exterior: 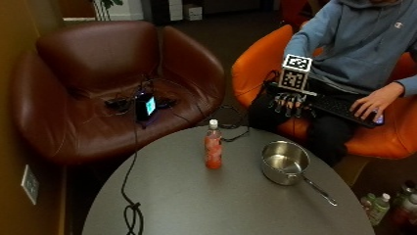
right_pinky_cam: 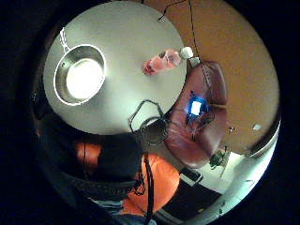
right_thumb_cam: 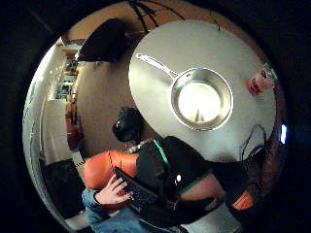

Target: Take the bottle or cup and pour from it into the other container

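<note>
Red-filled bottle [exterior: 213, 147] stands upright mid-table [exterior: 215, 205], apart from the steel pot [exterior: 285, 161]; gloved right hand [exterior: 289, 104] hangs beyond the table's edge, fingers relaxed, holding nothing.

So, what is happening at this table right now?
A person sits in an orange chair at a round grey table. The gloved right hand hangs in the air above the table's edge with fingers pointing down, holding nothing. The bare hand rests on a keyboard in the person's lap. A red bottle with a white cap stands upright on the table, and a metal pot sits beside it, apart from it. Nothing is picked up or poured yet.
</note>
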